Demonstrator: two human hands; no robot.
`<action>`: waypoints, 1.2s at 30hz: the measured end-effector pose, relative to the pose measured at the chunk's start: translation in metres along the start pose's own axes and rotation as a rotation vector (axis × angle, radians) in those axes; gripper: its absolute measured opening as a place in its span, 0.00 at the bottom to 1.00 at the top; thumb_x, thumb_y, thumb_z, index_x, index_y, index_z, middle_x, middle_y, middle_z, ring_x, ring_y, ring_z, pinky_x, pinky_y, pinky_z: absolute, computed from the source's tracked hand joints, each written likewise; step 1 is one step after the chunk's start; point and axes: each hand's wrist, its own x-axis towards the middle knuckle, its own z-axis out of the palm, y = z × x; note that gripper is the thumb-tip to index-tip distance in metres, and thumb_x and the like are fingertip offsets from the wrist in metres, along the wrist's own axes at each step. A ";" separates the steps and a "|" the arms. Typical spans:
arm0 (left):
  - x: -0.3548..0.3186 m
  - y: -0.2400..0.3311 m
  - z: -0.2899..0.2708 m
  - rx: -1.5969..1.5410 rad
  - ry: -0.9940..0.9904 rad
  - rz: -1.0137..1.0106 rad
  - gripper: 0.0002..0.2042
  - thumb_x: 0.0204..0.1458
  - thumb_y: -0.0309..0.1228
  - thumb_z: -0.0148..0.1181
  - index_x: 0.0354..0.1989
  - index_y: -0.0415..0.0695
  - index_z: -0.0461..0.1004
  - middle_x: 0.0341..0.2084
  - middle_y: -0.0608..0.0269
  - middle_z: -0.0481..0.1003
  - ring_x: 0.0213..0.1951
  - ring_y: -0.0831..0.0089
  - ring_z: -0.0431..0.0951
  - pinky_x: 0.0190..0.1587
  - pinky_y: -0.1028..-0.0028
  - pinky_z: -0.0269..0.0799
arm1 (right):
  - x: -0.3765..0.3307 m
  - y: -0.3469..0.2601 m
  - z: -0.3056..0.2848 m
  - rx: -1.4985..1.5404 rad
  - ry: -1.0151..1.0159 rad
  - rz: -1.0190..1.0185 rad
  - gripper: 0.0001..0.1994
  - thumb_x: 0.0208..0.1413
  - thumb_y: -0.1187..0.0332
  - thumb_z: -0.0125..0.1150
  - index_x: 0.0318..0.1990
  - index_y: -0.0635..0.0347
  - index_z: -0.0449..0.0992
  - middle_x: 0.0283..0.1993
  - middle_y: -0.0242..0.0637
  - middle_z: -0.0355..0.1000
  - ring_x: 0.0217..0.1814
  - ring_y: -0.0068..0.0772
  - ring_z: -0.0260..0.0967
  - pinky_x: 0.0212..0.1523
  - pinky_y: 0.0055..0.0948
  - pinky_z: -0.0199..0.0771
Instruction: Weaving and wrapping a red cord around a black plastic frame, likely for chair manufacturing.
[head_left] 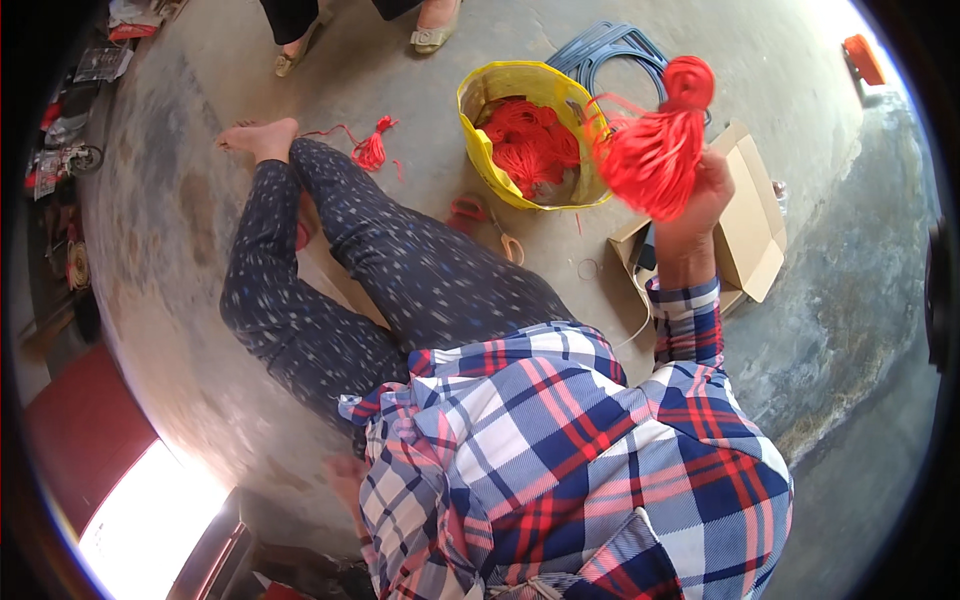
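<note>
My right hand [703, 205] is raised in front of me and grips a thick bundle of red threads [655, 150] with a wound ball-like top. The loose strands fan out to the left, over the rim of a yellow bag [480, 150] that holds more red threads [528, 140]. My left hand [345, 480] shows only as a blurred patch low beside my hip, near the floor; its fingers are unclear. I sit on the concrete floor with my legs [330, 260] in dark dotted trousers bent to the left.
An open cardboard box [752, 225] lies right of my raised arm. Red-handled scissors [480, 213] lie by the bag, a small red tassel [371, 150] near my foot. Another person's feet [430, 36] stand at the top. A blue plastic frame [610, 48] lies behind the bag.
</note>
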 end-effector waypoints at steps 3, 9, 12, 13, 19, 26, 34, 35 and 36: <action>-0.127 0.128 -0.081 0.227 0.001 -0.148 0.10 0.60 0.28 0.47 0.44 0.35 0.70 0.36 0.59 0.74 0.40 0.68 0.73 0.49 0.72 0.68 | -0.015 0.041 0.042 0.069 -0.250 0.246 0.24 0.51 0.68 0.53 0.57 0.64 0.65 0.50 0.38 0.71 0.51 0.30 0.70 0.56 0.30 0.68; -0.107 0.260 0.027 -0.085 -0.649 0.412 0.32 0.53 0.47 0.62 0.55 0.32 0.65 0.56 0.49 0.66 0.58 0.61 0.68 0.62 0.65 0.59 | -0.079 0.129 0.106 -0.335 -0.983 0.412 0.16 0.53 0.68 0.64 0.48 0.63 0.72 0.43 0.32 0.73 0.48 0.21 0.69 0.51 0.24 0.68; -0.104 0.279 0.068 -0.205 -0.906 0.334 0.38 0.49 0.51 0.65 0.58 0.32 0.62 0.56 0.47 0.67 0.59 0.59 0.67 0.64 0.61 0.56 | -0.087 0.128 0.120 -0.448 -1.199 0.540 0.17 0.50 0.67 0.66 0.46 0.64 0.73 0.39 0.40 0.75 0.42 0.27 0.72 0.46 0.27 0.70; -0.102 0.269 0.075 -0.298 -0.927 0.239 0.36 0.49 0.50 0.66 0.57 0.33 0.62 0.52 0.48 0.69 0.58 0.59 0.68 0.63 0.59 0.57 | -0.085 0.130 0.119 -0.504 -1.203 0.483 0.17 0.50 0.66 0.67 0.45 0.65 0.74 0.37 0.41 0.76 0.40 0.28 0.73 0.44 0.28 0.71; -0.059 0.237 0.030 -1.008 -0.722 -0.130 0.22 0.56 0.38 0.58 0.53 0.36 0.65 0.34 0.58 0.70 0.36 0.65 0.71 0.47 0.63 0.67 | 0.021 0.137 0.054 -0.690 -0.628 0.492 0.10 0.58 0.67 0.60 0.41 0.64 0.79 0.34 0.32 0.78 0.38 0.21 0.74 0.39 0.27 0.75; -0.057 0.184 -0.041 -0.750 -0.410 -0.191 0.18 0.59 0.33 0.53 0.53 0.36 0.64 0.30 0.59 0.68 0.31 0.69 0.69 0.41 0.67 0.68 | 0.111 0.230 -0.084 -1.812 -0.659 0.042 0.19 0.51 0.62 0.59 0.49 0.61 0.74 0.46 0.51 0.75 0.49 0.51 0.73 0.48 0.42 0.72; -0.050 0.132 -0.063 -0.966 -0.271 -0.333 0.16 0.60 0.34 0.52 0.51 0.35 0.67 0.31 0.58 0.70 0.32 0.69 0.70 0.40 0.70 0.70 | 0.079 0.216 -0.104 -1.866 -0.723 0.274 0.19 0.55 0.55 0.57 0.45 0.60 0.77 0.44 0.49 0.76 0.47 0.47 0.73 0.44 0.36 0.71; -0.051 0.134 -0.060 -0.965 -0.274 -0.334 0.16 0.60 0.34 0.52 0.51 0.35 0.67 0.31 0.58 0.70 0.32 0.69 0.70 0.40 0.70 0.70 | 0.081 0.216 -0.115 -1.863 -0.762 0.243 0.19 0.55 0.55 0.57 0.45 0.61 0.77 0.44 0.50 0.75 0.46 0.47 0.73 0.43 0.37 0.71; -0.051 0.135 -0.058 -0.949 -0.255 -0.340 0.17 0.58 0.33 0.53 0.51 0.36 0.67 0.31 0.58 0.70 0.32 0.69 0.69 0.39 0.71 0.69 | 0.084 0.214 -0.110 -1.909 -0.848 0.122 0.15 0.50 0.61 0.59 0.39 0.63 0.79 0.38 0.52 0.76 0.40 0.51 0.73 0.39 0.40 0.72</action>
